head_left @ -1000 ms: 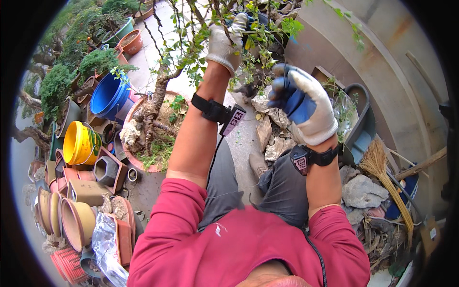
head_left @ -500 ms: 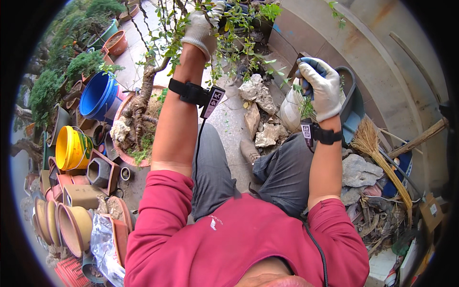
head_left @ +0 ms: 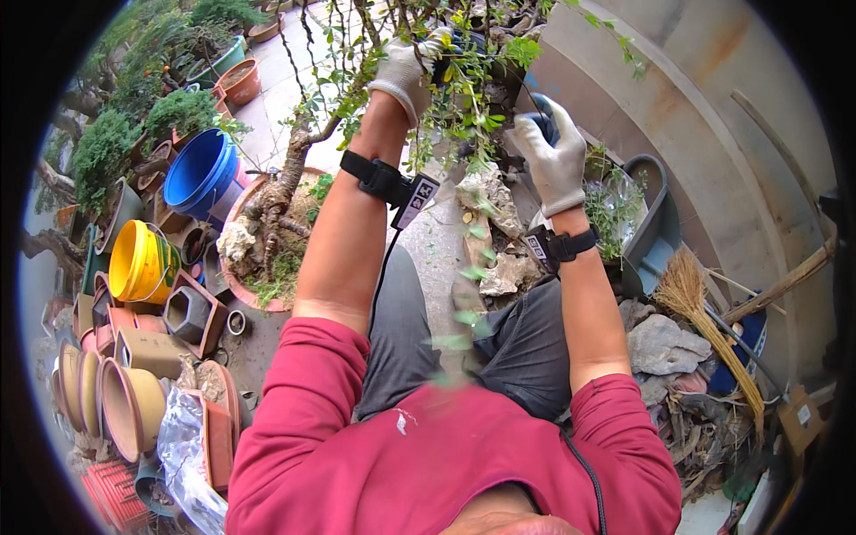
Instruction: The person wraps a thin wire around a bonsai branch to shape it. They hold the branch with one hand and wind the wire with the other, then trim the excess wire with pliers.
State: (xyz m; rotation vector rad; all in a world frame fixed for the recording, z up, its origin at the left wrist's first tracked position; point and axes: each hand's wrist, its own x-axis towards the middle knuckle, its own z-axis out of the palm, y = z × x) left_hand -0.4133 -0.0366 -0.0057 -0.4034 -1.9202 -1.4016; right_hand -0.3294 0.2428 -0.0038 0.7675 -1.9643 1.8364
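My left hand [head_left: 406, 76], in a pale glove, is up among the leafy hanging branches [head_left: 477, 98] of a potted tree. Its bent fingers close around a branch, partly covered by leaves. To its right, my right hand [head_left: 551, 159] wears a white glove with a dark blue palm side. Its fingers curl together, and whatever they hold is hidden. The thick trunk [head_left: 283, 183] rises from a round reddish pot [head_left: 234, 281]. Several blurred green leaves [head_left: 468, 316] hang in the air in front of my shirt and legs.
Left stand a blue bucket [head_left: 192, 183], a yellow bucket [head_left: 134, 263] and several stacked pots [head_left: 125, 401]. Pale rocks [head_left: 504, 267] lie beyond my knees. On the right are a grey-green tub [head_left: 655, 214], a straw broom [head_left: 691, 294] and a large stone [head_left: 669, 343] beside a wall.
My right hand has moved left, toward the branches, uncovering leafy sprigs by the tub. My left hand has shifted slightly right and down. Blurred leaves now appear in the air between my arms.
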